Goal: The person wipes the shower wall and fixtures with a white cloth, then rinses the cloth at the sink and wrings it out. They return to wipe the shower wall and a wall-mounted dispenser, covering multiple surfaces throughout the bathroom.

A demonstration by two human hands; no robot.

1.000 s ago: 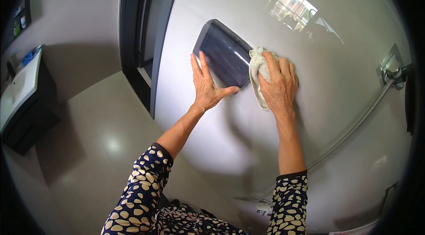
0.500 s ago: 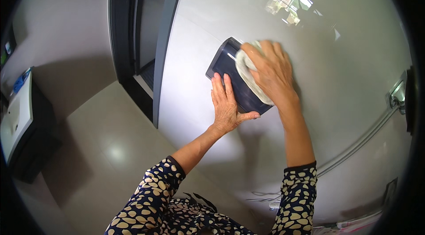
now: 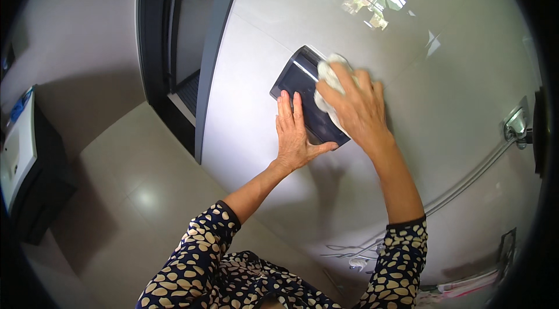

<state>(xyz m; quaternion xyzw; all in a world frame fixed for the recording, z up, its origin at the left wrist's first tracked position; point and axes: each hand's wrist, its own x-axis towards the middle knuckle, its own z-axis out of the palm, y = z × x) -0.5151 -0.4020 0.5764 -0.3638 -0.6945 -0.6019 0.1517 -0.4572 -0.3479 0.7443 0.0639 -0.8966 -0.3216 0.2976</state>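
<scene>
A dark blue, glossy box, like a paper dispenser (image 3: pixel 300 73), is fixed to the pale tiled wall (image 3: pixel 250 58) in front of me. My left hand (image 3: pixel 294 139) lies against its lower left part, fingers stretched out and thumb spread along its bottom edge. A crumpled white cloth (image 3: pixel 327 79) is gripped in my right hand (image 3: pixel 360 104), which presses it on the box's right side. The cloth covers part of that side, and my fingers are slightly blurred.
A dark-framed doorway (image 3: pixel 185 47) opens left of the box. At the far left stands a white washbasin (image 3: pixel 26 145) on a dark cabinet (image 3: pixel 52 175). A chrome shower fitting (image 3: pixel 516 122) with a metal hose (image 3: pixel 466 185) is on the right.
My right hand has shifted slightly on the box, and the cloth looks more bunched under it. My left hand stays on the box. The whole view has moved a little.
</scene>
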